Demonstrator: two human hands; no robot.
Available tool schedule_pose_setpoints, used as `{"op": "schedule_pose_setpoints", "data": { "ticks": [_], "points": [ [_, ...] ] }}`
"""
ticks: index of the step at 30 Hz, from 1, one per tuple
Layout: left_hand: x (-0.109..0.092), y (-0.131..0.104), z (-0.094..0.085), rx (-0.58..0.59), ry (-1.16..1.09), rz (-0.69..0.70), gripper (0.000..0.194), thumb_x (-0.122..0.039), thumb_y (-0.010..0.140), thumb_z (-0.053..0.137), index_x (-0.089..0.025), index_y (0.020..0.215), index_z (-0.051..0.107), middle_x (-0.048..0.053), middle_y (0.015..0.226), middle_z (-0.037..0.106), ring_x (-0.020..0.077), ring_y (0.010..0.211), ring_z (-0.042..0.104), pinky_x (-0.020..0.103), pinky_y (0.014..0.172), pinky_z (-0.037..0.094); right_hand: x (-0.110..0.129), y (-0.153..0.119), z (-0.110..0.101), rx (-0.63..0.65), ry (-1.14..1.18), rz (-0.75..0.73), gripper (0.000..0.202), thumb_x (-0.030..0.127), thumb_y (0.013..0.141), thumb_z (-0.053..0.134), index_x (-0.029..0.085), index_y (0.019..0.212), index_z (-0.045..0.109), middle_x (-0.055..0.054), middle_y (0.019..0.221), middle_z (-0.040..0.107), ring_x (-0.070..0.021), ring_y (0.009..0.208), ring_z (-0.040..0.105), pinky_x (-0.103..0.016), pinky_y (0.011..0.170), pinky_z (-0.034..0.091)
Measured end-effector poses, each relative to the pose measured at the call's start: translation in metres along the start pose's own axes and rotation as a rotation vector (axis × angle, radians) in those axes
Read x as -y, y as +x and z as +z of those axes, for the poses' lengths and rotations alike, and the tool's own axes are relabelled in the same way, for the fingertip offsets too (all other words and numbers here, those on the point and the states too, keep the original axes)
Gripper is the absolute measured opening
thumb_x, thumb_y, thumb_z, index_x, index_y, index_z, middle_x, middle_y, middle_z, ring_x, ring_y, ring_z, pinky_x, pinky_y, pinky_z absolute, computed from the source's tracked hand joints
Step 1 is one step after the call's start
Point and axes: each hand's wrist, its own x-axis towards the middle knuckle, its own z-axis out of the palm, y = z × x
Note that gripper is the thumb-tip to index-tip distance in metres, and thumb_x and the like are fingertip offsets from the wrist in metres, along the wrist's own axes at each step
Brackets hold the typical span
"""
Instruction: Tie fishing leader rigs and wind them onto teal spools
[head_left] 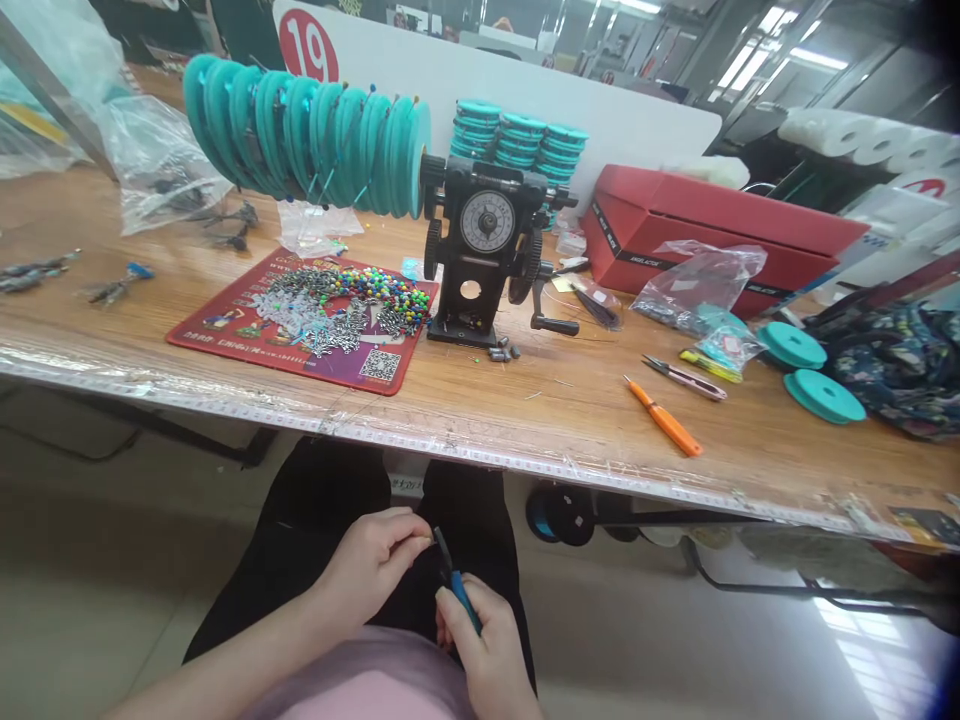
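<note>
Over my lap, below the table's front edge, my right hand is closed around the blue handles of a pair of pliers. The dark jaws of the pliers point up and to the left. Close to their tip, my left hand is closed in a pinch, thumb against forefinger. Whatever sits between those fingertips is too small to make out. On the table ahead stands a black hand-crank winder with a row of turquoise spools on its shaft.
A red mat carries heaps of coloured beads and small metal swivels. To the right lie an orange pen-shaped tool, a pink cutter and loose turquoise spools. A red box stands behind them. The table edge runs above my hands.
</note>
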Motion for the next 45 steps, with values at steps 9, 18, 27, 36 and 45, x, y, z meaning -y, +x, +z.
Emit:
{"op": "schedule_pose_setpoints", "data": {
  "ticks": [9,18,27,36,45],
  "points": [
    [0.006,0.003,0.001,0.012,-0.137,-0.106,0.020,-0.023,0.079,0.045,-0.016,0.066,0.058,-0.004,0.057,0.047,0.0079,0.045,0.043,0.018,0.042,0.034,0.001,-0.001,0.007,0.072,0.537,0.157,0.037,0.040,0.081,0.045,0.017,0.053,0.040,0.000,0.052,0.047,-0.0099,0.045,0.044,-0.023,0.045,0.036],
    [0.008,0.004,0.003,0.006,-0.223,-0.155,0.017,-0.026,0.076,0.048,-0.016,0.068,0.059,-0.003,0.054,0.047,0.0099,0.049,0.045,0.018,0.042,0.034,0.003,0.000,0.006,0.060,0.513,0.134,0.037,0.040,0.081,0.047,0.016,0.054,0.041,0.000,0.053,0.048,-0.0101,0.047,0.046,-0.022,0.048,0.038],
    [0.000,0.002,0.001,0.044,-0.202,-0.202,0.020,-0.029,0.077,0.046,-0.017,0.072,0.061,-0.004,0.055,0.049,0.0093,0.047,0.042,0.020,0.045,0.034,0.002,0.001,0.001,0.057,0.392,0.124,0.035,0.040,0.082,0.044,0.016,0.056,0.044,0.001,0.053,0.048,-0.0105,0.049,0.046,-0.023,0.051,0.039],
    [0.012,-0.010,-0.014,-0.048,0.128,-0.094,0.047,-0.032,0.072,0.056,-0.028,0.117,0.043,0.001,0.097,0.056,0.0085,0.048,0.041,0.023,0.054,0.037,0.006,0.002,-0.003,0.028,0.271,0.114,0.035,0.041,0.081,0.045,0.016,0.056,0.046,0.000,0.057,0.048,-0.0111,0.053,0.048,-0.022,0.053,0.041],
    [0.028,-0.032,-0.044,0.071,0.218,-0.011,0.020,-0.030,0.080,0.046,-0.023,0.066,0.059,0.001,0.072,0.059,0.0180,0.073,0.049,0.026,0.067,0.036,0.011,0.008,-0.009,0.011,0.257,0.128,0.037,0.043,0.080,0.046,0.016,0.055,0.044,0.000,0.055,0.048,-0.0113,0.053,0.047,-0.023,0.052,0.040]
  ]
}}
